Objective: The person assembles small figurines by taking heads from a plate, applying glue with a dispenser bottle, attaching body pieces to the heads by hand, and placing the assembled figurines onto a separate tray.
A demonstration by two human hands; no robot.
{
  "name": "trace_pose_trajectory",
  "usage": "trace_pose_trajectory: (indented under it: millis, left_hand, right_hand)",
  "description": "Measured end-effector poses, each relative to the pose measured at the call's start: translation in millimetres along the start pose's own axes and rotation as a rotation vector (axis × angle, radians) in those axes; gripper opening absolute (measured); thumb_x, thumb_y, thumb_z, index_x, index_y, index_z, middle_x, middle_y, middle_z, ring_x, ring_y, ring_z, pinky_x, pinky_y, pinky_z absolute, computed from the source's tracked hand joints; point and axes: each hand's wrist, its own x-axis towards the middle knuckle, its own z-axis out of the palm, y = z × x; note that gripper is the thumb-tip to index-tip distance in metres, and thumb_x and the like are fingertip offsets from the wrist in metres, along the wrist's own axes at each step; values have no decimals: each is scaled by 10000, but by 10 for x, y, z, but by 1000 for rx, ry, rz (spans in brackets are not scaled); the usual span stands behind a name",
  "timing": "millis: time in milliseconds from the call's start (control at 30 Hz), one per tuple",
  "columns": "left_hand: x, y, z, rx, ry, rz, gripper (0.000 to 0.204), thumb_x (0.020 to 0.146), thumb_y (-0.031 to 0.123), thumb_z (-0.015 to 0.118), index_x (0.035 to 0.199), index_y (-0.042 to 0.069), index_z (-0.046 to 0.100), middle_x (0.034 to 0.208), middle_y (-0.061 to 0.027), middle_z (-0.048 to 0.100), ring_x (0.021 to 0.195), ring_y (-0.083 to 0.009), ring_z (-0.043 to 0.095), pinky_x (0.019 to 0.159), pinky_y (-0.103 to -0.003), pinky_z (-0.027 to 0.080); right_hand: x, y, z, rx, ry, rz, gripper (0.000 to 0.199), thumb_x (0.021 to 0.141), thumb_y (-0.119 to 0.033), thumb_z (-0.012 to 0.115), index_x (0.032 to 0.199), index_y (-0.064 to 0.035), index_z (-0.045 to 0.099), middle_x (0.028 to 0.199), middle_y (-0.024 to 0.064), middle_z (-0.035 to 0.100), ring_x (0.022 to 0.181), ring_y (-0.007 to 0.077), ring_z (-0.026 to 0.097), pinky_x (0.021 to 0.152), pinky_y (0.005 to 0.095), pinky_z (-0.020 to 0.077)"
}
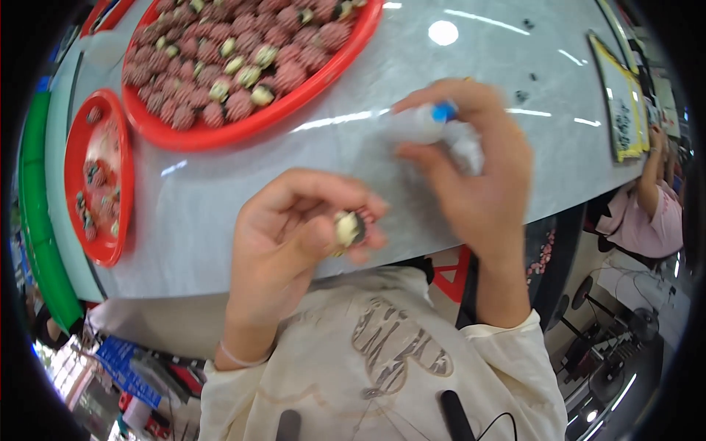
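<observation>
Grey glossy surface fills the view, ceiling lights reflecting off it. We're leaning over its near edge, both hands raised just above it.

Left hand: grip pinching a small round piece, pale face with a dark rim and a bit of pink fuzz behind. Thumb below, fingertips on top, pale face turned up toward us and toward the right hand, so the face stays exposed. It sits in the air over the near edge, not touching the surface.

Right hand: grip closed around a small white tube with a blue cap, thumb and forefinger near the cap end, body tucked into the palm. Tip points left, toward the piece. Tube and piece are near but apart. Motion blur here, so we can't tell whether the cap is on or off.

Big red tray up top, heaped with pink fuzzy balls, many showing pale faces; it's within left-hand reach. Smaller red plate at far left holds a few similar pieces, well apart from the heap, looks like a separate batch.

Yellow-edged board at far right edge. Another person's arm beyond it, not ours.
</observation>
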Motion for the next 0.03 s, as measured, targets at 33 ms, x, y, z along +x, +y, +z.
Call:
trace_pose_trajectory:
  millis: [33]
  left_hand:
    - [9, -14, -13, 27, 0, -4, 376, 728, 300, 585, 896, -5, 444, 869, -159, 493, 658, -163, 536, 505, -174, 426]
  right_hand:
    - [-11, 75, 29, -22, -48, -15, 410, 659, 31, 585, 1020, -69, 419, 930, 78, 525, 809, 222, 536, 755, 254, 366]
